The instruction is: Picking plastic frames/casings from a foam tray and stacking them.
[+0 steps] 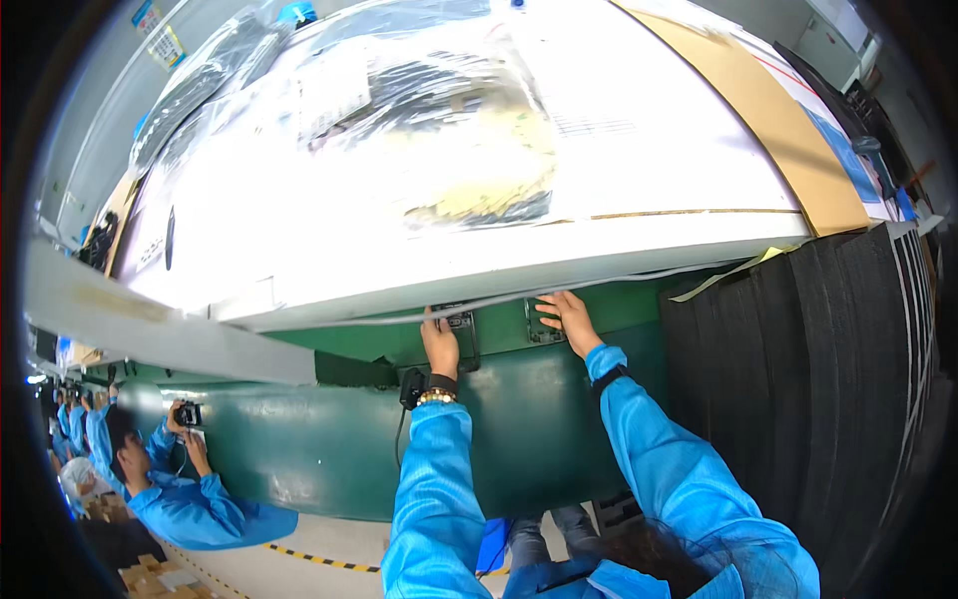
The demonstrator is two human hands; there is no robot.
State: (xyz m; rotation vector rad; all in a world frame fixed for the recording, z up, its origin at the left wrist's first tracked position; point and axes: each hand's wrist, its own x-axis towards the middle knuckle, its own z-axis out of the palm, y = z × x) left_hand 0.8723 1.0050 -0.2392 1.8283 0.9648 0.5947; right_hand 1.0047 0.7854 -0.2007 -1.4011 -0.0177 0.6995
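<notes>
My left hand [441,348] reaches under the white shelf's edge, its fingers closed on the left side of a dark rectangular part [461,321] with pale markings. The shelf edge and a grey cable partly cover that part. To its right lies a smaller dark-framed piece [545,324] with a greenish, see-through-looking middle. Over its right side my right hand [569,321] is held with the fingers apart, the fingertips at or just above it; contact is hard to tell. Both pieces are on the green work surface [529,419].
Above is a white shelf [659,150] bearing clear plastic bags [469,150] and a pen [170,238]. A grey cable [599,280] runs along its front. Stacked black sheets [788,349] stand at right, a white post [150,319] at left. A co-worker in blue [185,504] sits further left.
</notes>
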